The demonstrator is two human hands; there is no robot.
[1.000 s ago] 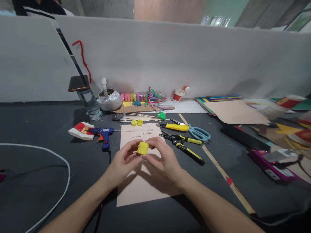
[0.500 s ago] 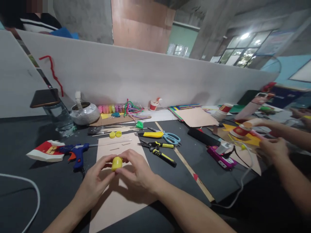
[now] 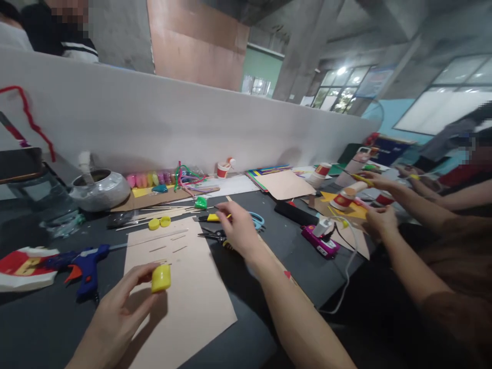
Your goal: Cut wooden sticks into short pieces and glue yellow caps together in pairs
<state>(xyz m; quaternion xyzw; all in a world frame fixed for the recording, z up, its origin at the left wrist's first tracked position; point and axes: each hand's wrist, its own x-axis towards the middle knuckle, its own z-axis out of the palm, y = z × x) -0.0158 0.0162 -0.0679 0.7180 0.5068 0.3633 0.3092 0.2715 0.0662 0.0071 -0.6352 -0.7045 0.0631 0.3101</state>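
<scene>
Between thumb and fingers, my left hand point(image 3: 119, 307) grips a small glossy yellow cylinder point(image 3: 161, 278) above a beige paper sheet point(image 3: 200, 302). My right hand point(image 3: 242, 228) is over the tools right of the sheet, thumb and fingers apart, holding nothing that I can see. Beneath and beside it are a yellow utility knife point(image 3: 211, 218), blue-handled scissors point(image 3: 257, 220) and black pliers point(image 3: 211, 235), all partly hidden by the hand. Several thin sticks point(image 3: 179, 249) lie on the sheet. Two yellow round pieces point(image 3: 159, 223) rest at its far edge.
A blue glue gun point(image 3: 88, 269) lies at left, near a silver pot point(image 3: 100, 190). At right are a purple power strip point(image 3: 320, 241) with a white cable and a co-worker's hands point(image 3: 380, 220) by paper cups. A white partition point(image 3: 192, 123) borders the back.
My right hand has let go of the yellow cylinder and moved right and away from me, over the tools. The left hand keeps the cylinder. The view has turned right.
</scene>
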